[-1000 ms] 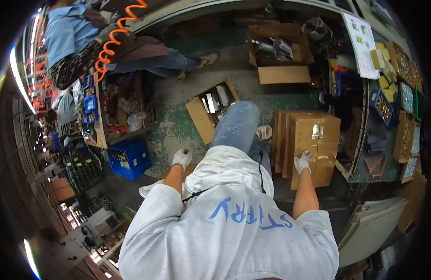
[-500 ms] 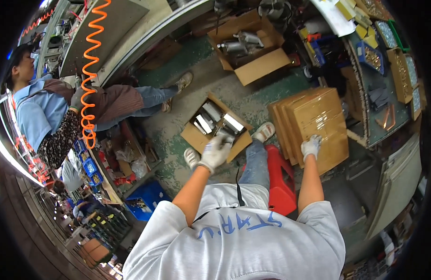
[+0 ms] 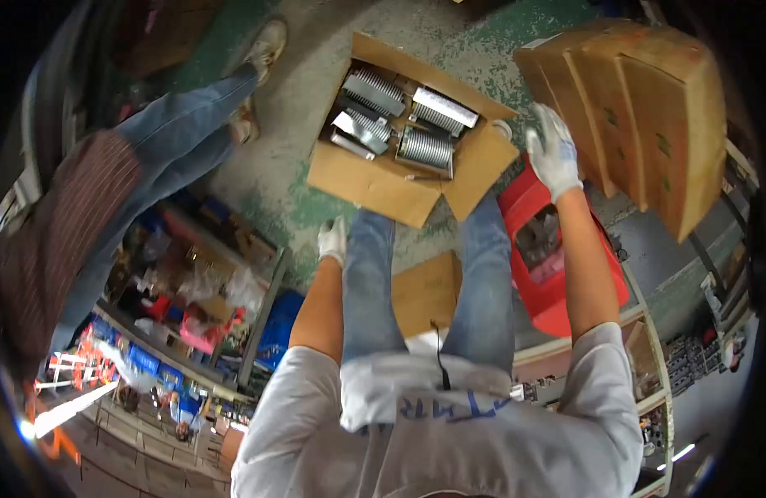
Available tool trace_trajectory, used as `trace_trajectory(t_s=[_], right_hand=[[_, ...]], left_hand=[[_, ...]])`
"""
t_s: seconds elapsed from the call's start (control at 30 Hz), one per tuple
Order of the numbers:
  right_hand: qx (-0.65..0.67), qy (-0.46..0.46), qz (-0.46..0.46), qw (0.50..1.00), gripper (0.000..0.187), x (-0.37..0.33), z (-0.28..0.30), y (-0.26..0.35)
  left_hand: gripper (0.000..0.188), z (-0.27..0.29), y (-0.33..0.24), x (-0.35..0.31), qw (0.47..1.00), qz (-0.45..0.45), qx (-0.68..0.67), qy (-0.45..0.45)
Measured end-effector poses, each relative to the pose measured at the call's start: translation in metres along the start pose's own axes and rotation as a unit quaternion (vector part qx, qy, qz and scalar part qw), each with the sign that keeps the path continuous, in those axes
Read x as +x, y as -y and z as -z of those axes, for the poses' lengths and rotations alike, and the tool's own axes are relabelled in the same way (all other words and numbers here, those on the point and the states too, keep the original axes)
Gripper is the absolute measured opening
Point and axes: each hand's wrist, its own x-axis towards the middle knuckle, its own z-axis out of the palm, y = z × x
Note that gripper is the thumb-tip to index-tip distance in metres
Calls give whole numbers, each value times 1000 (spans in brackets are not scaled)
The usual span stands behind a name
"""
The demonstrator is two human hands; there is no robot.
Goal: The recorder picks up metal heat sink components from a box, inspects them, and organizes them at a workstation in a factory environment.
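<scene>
Lying inside the open box (image 3: 379,184), its flaps (image 3: 481,166) not yet closed, metal parts (image 3: 427,148) sit untouched; the right hand (image 3: 554,154) spreads empty fingers, the left hand's (image 3: 332,239) grip I cannot tell.

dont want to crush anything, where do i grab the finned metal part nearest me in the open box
Probably by the left and right ends of the finned metal part, from above: its ridged face lies upward, and walls of the open box surround it.
</scene>
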Motion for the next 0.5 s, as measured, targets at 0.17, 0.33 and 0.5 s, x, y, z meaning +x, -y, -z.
trace_trajectory(t_s=[0.17, 0.33, 0.5], right_hand=[[20, 88, -110, 990, 54, 57, -114, -14], [-40, -173, -125, 976, 51, 6, -146, -23], [559, -55, -585, 585, 42, -104, -141, -36]], left_hand=[[67, -51, 6, 90, 966, 150, -207, -30], [83, -82, -42, 73, 982, -43, -30, -183], [78, -18, -133, 91, 948, -275, -156, -34]])
